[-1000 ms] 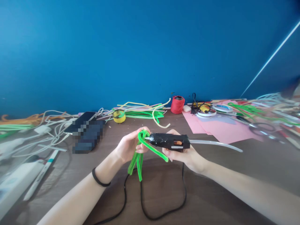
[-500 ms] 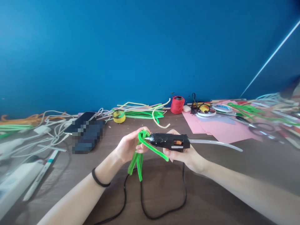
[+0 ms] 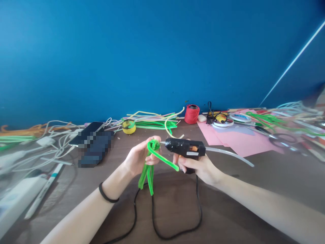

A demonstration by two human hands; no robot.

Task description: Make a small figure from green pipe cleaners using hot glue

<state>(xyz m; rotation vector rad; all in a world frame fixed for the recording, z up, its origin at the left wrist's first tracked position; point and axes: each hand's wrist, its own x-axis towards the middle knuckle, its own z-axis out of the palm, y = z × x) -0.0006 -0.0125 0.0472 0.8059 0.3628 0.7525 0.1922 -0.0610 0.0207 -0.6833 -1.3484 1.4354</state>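
Note:
My left hand is closed around the top of several green pipe cleaners, which are bunched and curled at the upper end. Their loose legs hang below the fingers, and one stem slants down to the right toward my other hand. My right hand grips a black hot glue gun by its handle. The gun's metal nozzle points left at the curled green top; whether it touches cannot be made out. A clear glue stick sticks out of the gun's back, and its black cord loops below over the table.
A red spool, a yellow tape roll and loose pipe cleaners lie along the blue wall. Pink paper sheets and scissors are at right. Phones, white cables and a power strip occupy the left.
The glue gun has tilted and its nozzle has drawn slightly to the right of the curled pipe cleaners. My left hand has shifted a little left with the green bunch.

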